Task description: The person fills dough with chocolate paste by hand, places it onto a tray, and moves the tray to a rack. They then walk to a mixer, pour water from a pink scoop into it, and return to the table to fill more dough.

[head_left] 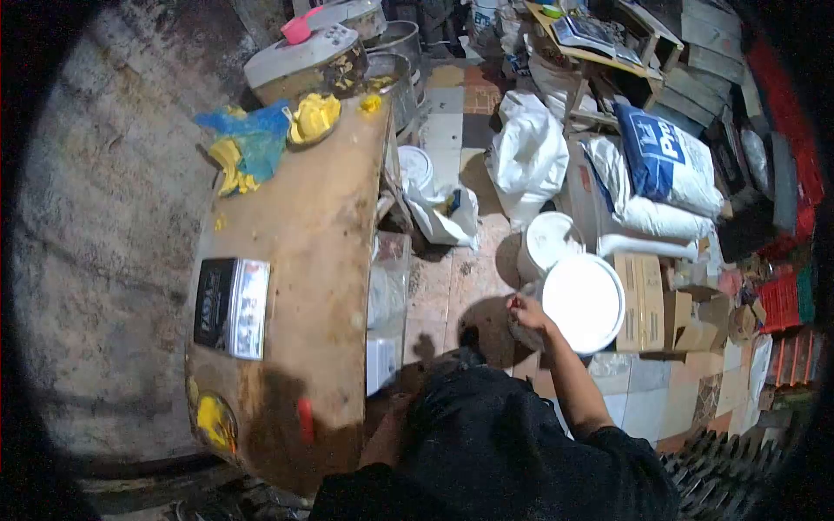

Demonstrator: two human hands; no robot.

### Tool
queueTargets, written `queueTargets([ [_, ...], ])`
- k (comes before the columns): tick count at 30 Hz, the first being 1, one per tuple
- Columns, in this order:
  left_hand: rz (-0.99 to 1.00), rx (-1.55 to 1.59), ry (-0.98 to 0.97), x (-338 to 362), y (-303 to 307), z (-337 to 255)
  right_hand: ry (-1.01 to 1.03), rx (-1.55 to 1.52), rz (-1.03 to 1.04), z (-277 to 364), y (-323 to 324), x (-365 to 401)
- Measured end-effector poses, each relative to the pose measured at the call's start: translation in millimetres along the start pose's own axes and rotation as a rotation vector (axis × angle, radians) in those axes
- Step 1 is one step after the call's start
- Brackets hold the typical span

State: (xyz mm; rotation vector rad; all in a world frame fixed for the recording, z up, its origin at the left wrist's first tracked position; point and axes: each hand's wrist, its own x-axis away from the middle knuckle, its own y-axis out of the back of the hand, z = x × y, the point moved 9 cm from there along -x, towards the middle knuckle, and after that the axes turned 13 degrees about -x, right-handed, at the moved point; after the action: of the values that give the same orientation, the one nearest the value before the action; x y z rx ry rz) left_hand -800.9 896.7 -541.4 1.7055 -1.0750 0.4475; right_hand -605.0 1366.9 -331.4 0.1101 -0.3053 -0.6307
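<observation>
My right hand (526, 313) is beside a large white bucket (584, 304) with a white lid, at its left edge. Its fingers are curled closed, with a small reddish spot at their tips; what they hold, if anything, I cannot make out. Just behind stands a smaller white bucket (552, 241). Of my left arm only the forearm (382, 438) shows by the table edge, and the left hand is hidden.
A wooden table (304, 226) on the left carries a flat box (232, 307), a scale (308, 62) and a bowl of yellow stuff (314, 118). White sacks (528, 161), a blue-and-white bag (667, 156) and cardboard boxes (638, 300) stand to the right.
</observation>
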Motion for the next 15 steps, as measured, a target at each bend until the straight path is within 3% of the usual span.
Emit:
queueTargets([
  [2, -0.017, -0.040, 0.007, -27, 46, -61, -0.199, -0.117, 0.017, -13, 16, -32],
  [5, -0.054, -0.094, 0.015, -62, 125, -174, -0.217, -0.311, -0.111, -28, 63, -78],
  [6, -0.024, 0.131, 0.017, -116, 112, -164, -0.207, -0.329, -0.158, -21, 82, -93],
  [7, -0.063, 0.019, 0.055, -169, 112, -170, -0.219, -0.327, -0.187, -6, 101, -106],
  [8, -0.068, 0.028, 0.100, -145, 145, -248, -0.221, -0.345, -0.229, 2, 119, -123],
  [9, -0.048, 0.194, -0.001, -185, 142, -275, -0.222, -0.357, -0.269, 9, 139, -139],
  [13, -0.129, 0.188, -0.171, -276, 180, -423, -0.326, -0.451, -0.303, 24, 216, -223],
  [15, -0.131, 0.395, -0.182, -318, 188, -469, -0.308, -0.444, -0.311, 29, 257, -274],
])
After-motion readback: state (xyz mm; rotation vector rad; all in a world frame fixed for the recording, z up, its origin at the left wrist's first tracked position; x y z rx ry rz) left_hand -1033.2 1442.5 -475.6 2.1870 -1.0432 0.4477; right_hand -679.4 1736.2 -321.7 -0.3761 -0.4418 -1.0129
